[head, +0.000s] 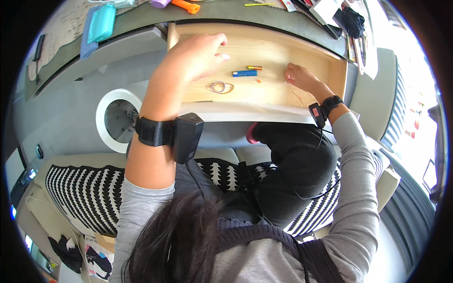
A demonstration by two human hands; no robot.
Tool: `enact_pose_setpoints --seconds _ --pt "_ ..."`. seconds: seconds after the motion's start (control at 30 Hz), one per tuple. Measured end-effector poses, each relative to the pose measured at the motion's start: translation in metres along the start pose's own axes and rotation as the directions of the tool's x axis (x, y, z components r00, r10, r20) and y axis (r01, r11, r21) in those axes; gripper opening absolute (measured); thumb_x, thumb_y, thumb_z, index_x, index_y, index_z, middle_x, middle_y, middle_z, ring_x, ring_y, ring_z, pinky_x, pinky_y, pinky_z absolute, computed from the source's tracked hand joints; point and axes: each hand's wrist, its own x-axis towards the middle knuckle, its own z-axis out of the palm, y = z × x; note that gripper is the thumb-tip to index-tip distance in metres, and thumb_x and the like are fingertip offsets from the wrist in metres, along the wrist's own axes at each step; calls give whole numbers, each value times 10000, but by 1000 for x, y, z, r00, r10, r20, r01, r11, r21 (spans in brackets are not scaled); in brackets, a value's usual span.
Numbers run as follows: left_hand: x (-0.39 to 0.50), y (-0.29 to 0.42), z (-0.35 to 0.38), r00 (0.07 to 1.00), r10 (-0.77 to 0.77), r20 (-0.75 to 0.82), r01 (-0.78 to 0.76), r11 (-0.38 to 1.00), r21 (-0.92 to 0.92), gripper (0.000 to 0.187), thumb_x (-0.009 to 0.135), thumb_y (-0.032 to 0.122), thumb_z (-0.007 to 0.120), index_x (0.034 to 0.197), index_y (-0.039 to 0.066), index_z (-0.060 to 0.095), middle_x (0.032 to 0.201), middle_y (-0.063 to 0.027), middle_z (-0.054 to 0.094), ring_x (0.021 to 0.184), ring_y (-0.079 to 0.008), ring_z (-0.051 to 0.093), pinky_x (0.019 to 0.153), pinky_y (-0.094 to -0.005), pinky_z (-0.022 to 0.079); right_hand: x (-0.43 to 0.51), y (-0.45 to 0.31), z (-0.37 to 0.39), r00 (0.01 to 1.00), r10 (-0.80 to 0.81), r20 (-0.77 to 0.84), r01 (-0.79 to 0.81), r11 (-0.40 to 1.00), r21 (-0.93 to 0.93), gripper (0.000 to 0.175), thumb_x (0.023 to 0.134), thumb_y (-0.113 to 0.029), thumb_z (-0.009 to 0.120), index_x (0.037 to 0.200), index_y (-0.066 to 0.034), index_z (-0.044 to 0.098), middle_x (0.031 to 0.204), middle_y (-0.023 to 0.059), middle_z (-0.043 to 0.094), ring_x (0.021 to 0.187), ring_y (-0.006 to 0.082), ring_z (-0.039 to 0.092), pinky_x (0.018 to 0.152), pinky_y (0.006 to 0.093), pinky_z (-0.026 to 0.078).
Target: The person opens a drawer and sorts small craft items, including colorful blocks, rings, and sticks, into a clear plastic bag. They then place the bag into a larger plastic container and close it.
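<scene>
An open wooden drawer (pixel 262 49) lies before me. My left hand (pixel 203 55) is over its left part, fingers apart, with nothing seen in it. My right hand (pixel 300 76) is low in the right part; its fingertips are pinched together near a small pale bit, and whether they grip it I cannot tell. Between the hands lie a blue lighter (pixel 245 73), a small yellow battery-like cylinder (pixel 254 67) and a tiny orange piece (pixel 259 81). Two looped bands or bracelets (pixel 222 87) lie nearer the drawer's front. Thin sticks (pixel 298 96) lie below my right hand.
The grey tabletop (pixel 226 12) above the drawer holds a turquoise case (pixel 102 23), an orange tool-like item (pixel 185 6) and a crumpled black item (pixel 350 22). A white round bin (pixel 102 120) stands on the floor at left. The drawer's white front (pixel 240 112) is close to my knee.
</scene>
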Motion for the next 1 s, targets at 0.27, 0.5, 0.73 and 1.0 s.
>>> enact_pose_setpoints --seconds 0.27,0.5,0.73,1.0 --pt "2 1 5 1000 -13 16 14 999 -44 348 913 268 644 1197 78 577 954 -90 645 793 -227 637 715 -346 511 -92 82 -11 789 614 0 -614 789 -12 177 763 -178 716 872 -43 682 741 102 688 745 238 684 698 346 535" --pt "4 9 8 999 44 21 -44 999 5 350 914 283 631 1191 76 578 981 -112 664 841 -257 657 769 -357 510 -98 99 14 804 510 307 -324 808 -493 296 863 -307 589 778 -72 748 743 155 696 733 328 694 679 441 554" --pt "6 8 8 999 21 30 -22 1000 9 343 914 284 633 1192 90 580 983 -110 665 854 -252 661 771 -354 511 -96 64 7 702 592 397 -670 738 84 111 736 -128 722 818 -55 708 701 133 676 663 275 662 603 384 521" --pt "6 9 8 1000 8 29 -8 1000 -3 339 916 276 627 1196 93 575 987 -109 665 859 -252 658 771 -350 511 -96 69 -4 904 325 279 -340 941 4 186 708 -90 731 887 -72 682 737 77 669 694 208 641 614 342 500"
